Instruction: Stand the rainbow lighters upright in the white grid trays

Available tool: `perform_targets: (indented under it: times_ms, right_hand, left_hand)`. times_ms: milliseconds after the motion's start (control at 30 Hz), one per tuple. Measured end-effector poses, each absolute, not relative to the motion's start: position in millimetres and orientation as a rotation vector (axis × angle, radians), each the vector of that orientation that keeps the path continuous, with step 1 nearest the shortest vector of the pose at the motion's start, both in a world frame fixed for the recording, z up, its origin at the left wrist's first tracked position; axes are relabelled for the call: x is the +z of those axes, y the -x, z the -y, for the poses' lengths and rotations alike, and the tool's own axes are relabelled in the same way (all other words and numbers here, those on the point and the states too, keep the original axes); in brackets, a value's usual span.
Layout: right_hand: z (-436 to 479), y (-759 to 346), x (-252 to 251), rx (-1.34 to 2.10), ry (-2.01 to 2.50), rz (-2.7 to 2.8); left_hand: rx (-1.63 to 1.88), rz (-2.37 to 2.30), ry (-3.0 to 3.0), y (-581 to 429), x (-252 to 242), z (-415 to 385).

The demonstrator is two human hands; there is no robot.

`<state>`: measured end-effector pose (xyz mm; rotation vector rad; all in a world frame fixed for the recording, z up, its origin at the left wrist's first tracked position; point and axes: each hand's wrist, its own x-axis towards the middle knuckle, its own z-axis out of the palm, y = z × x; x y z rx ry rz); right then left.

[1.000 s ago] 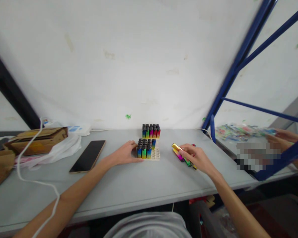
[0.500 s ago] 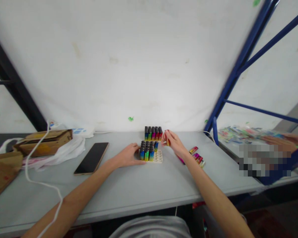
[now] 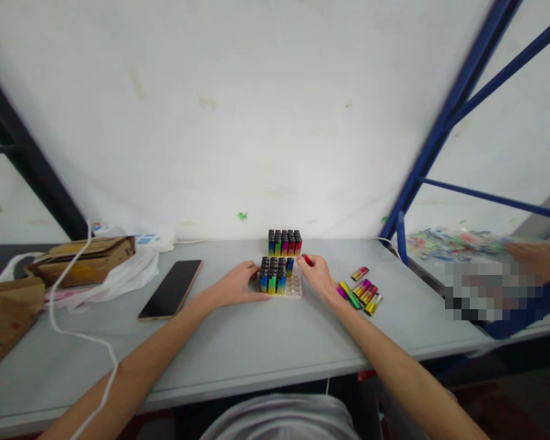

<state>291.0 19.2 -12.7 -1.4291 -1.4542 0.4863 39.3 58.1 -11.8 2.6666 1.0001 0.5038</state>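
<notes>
My left hand [image 3: 238,284] is curled round the left side of a white tray [image 3: 294,294], thumb at the front corner and fingers behind. Upright lighters [image 3: 273,275] with black tops and blue-green-yellow bodies fill the tray's left part; bare sockets show at its right. My right hand [image 3: 317,274] pinches a red lighter [image 3: 307,260] just beyond the tray's right side. Directly behind stands a second block of upright lighters [image 3: 285,242] in blue, green, pink and red. Several loose lighters [image 3: 363,293] lie on the table right of my right wrist.
A phone [image 3: 170,289] lies left of my left hand. Farther left are cardboard boxes [image 3: 82,260], a white plastic bag [image 3: 128,275] and a hanging white cable [image 3: 80,335]. A blue metal frame [image 3: 421,162] rises at right; another person's hand [image 3: 534,260] is beyond it, by colourful packets [image 3: 458,241].
My right hand has come down and slightly nearer the tray with the lighter, now tilted differently. More of the loose lighters show. My left hand stays on the tray.
</notes>
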Motion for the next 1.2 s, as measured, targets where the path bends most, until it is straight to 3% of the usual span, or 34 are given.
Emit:
perform_targets:
  times_ms: [367, 500, 933, 1100, 1200]
  right_hand:
    - [-15, -305, -4, 0.455, 1.286, 1.700]
    - [-12, -311, 3, 0.263, 1.200, 1.912]
    - [-14, -315, 1, 0.281, 1.279, 2.256]
    - [-11, -311, 5, 0.043, 1.475, 2.364]
    - [-9, -317, 13, 0.145, 1.475, 2.395]
  left_hand:
    - [0.511, -1.026, -2.663, -40, -10, -57]
    - [0.524, -1.031, -2.661, -39, -13, -59]
    - [0.544, -1.012, -2.635, -39, -11, -57]
    - [0.538, -1.013, -2.649, -38, -12, -58]
    - [0.532, -1.016, -2.650, -39, -11, -57]
